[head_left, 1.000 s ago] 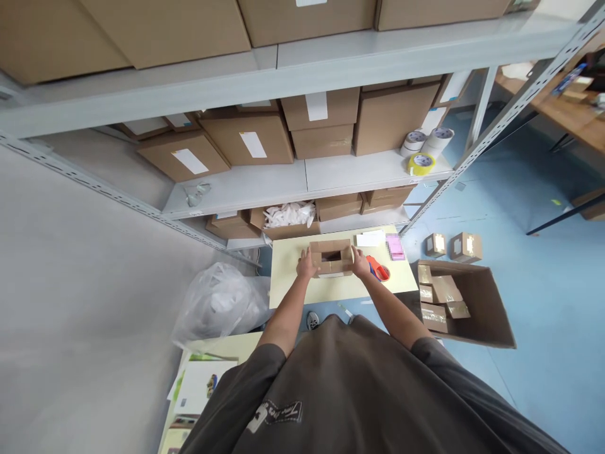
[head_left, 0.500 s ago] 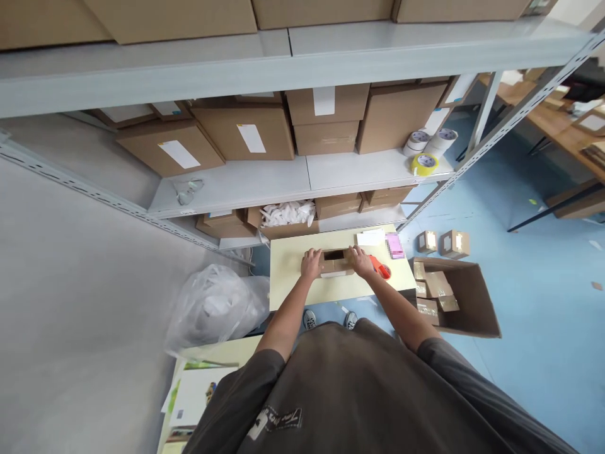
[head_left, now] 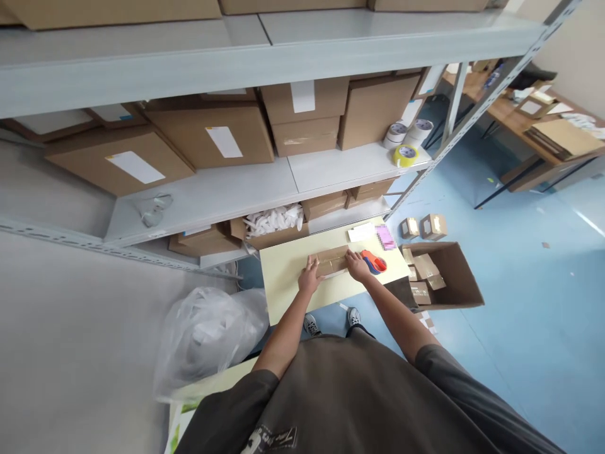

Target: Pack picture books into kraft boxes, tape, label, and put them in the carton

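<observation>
A small cardboard box [head_left: 332,261] lies on the pale yellow table [head_left: 283,293]. Its top flaps are closed over, and a shiny strip runs along the top. My left hand [head_left: 309,276] grips the box's left end, thumb and fingers around the corner. At the opposite end, my right hand [head_left: 358,265] holds the box with its fingers on the top edge. Just right of that hand rests an orange and blue tape dispenser [head_left: 374,261]. White paper [head_left: 361,232] and a pink item [head_left: 386,237], blurred out, lie behind it.
Metal shelving [head_left: 212,189] with cardboard boxes rises ahead, holding tape rolls [head_left: 405,155] and an open box of white packing material [head_left: 275,219]. A large open carton [head_left: 460,277] with small boxes stands right on the floor. A clear plastic bag [head_left: 212,331] bulges at left.
The box's open gap in the top is now covered by its flaps. Both hands have stayed at the box ends, the left one shifting slightly forward over it. My view has turned rightward.
</observation>
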`<state>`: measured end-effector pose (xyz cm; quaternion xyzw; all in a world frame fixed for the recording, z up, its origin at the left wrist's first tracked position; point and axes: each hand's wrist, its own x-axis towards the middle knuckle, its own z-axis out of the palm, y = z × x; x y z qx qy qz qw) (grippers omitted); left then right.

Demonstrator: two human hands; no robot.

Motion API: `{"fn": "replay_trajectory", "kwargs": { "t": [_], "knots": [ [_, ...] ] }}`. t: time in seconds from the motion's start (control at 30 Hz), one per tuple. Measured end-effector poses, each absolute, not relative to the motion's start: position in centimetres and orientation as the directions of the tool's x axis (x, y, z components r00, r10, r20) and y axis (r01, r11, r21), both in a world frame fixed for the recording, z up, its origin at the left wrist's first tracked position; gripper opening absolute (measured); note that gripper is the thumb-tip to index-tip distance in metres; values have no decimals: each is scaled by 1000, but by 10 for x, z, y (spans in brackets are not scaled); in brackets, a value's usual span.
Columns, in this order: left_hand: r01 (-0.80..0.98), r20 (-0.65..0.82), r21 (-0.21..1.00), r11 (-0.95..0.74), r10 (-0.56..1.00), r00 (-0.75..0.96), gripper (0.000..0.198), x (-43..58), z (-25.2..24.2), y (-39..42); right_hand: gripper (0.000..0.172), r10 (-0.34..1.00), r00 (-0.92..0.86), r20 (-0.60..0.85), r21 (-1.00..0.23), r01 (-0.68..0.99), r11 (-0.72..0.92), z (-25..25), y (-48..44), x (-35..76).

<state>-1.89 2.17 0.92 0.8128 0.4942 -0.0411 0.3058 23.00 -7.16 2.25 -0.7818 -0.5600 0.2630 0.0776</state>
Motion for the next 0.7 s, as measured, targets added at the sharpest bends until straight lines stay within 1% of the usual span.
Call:
{"fn": "replay_trajectory", "kwargs": {
  "t": [0.13, 0.23, 0.43, 0.47, 0.53, 0.6, 0.63, 0.7],
  "knots": [
    [847, -382, 418, -329, 782, 493, 91, -18, 13, 25, 73, 921, 271, -280, -410, 834, -370, 35, -76, 245],
    [853, -395, 418, -312, 783, 480, 92, -15, 17, 27, 73, 919, 311, -243, -414, 823, -388, 44, -85, 273],
    [881, -385, 412, -234, 831, 401, 95, -2, 23, 37, 75, 895, 396, -204, -426, 788, -445, 47, -120, 348],
    [885, -384, 414, -212, 841, 381, 91, 1, 24, 39, 75, 890, 409, -202, -428, 781, -456, 44, -126, 359],
    [893, -359, 429, -139, 881, 309, 69, 10, 26, 40, 72, 878, 436, -199, -435, 763, -478, 37, -136, 376],
    [900, -321, 435, -30, 929, 187, 49, 23, 27, 36, 66, 875, 441, -200, -450, 752, -482, 26, -143, 387],
    [902, -298, 429, 34, 949, 107, 43, 32, 27, 33, 62, 879, 428, -210, -461, 749, -475, 20, -146, 390],
    [900, -252, 403, 165, 966, -64, 39, 50, 26, 24, 54, 894, 358, -270, -493, 746, -448, 9, -150, 392]
  ]
}}
